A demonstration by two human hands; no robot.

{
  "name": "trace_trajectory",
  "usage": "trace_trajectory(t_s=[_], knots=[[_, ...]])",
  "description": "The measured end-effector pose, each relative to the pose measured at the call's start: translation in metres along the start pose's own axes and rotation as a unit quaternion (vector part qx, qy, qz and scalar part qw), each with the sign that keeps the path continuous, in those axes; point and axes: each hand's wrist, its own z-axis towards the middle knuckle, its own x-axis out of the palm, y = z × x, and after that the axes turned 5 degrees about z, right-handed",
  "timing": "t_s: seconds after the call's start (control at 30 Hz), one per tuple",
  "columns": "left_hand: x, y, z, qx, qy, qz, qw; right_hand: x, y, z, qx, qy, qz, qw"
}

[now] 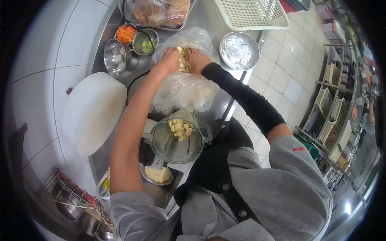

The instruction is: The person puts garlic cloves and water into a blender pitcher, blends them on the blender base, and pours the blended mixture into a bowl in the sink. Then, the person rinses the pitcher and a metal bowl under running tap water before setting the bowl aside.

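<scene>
Peeled garlic cloves (183, 64) lie in a clear plastic bag (187, 94) on the steel counter. My left hand (170, 60) presses against the cloves from the left, fingers curled in at the bag's opening. From the right, my right hand (198, 61) cups the same cloves, a black sleeve (241, 96) covering that forearm. The fingertips of both hands are partly hidden among the cloves and plastic. Closer to my body stands a clear blender jar (177, 153) without a lid, more garlic cloves (181, 128) inside near its blades.
Bowls of shredded carrot (125, 34) and green pieces (148, 44) stand at the back left. A foil-lined round pan (239, 51) is right of the bag, below a cream plastic basket (253, 14). A bowl of minced pale food (157, 175) sits beside the blender.
</scene>
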Motion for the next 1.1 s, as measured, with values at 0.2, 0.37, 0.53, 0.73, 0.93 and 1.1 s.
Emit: trace_trajectory(t_s=[0.2, 0.37, 0.53, 0.73, 0.93, 1.1], knots=[[-0.005, 0.01, 0.015, -0.016, 0.145, 0.042, 0.988, -0.023, 0.008, -0.013, 0.171, 0.271, 0.036, 0.947], [0.008, 0.014, 0.027, 0.021, 0.119, -0.027, 0.992, 0.02, 0.0, 0.01, 0.16, 0.124, 0.076, 0.976], [0.003, 0.027, 0.026, 0.09, 0.069, -0.184, 0.976, -0.004, -0.005, 0.034, 0.145, 0.106, 0.226, 0.957], [-0.055, -0.023, -0.034, 0.061, -0.013, -0.111, 0.992, -0.074, 0.05, 0.032, 0.096, 0.095, 0.23, 0.964], [-0.115, -0.066, -0.085, -0.002, -0.097, -0.146, 0.984, -0.142, 0.104, 0.042, 0.02, 0.023, 0.241, 0.97], [-0.179, -0.13, -0.175, -0.04, -0.196, -0.14, 0.97, -0.218, 0.178, 0.024, -0.004, 0.027, 0.269, 0.963]])
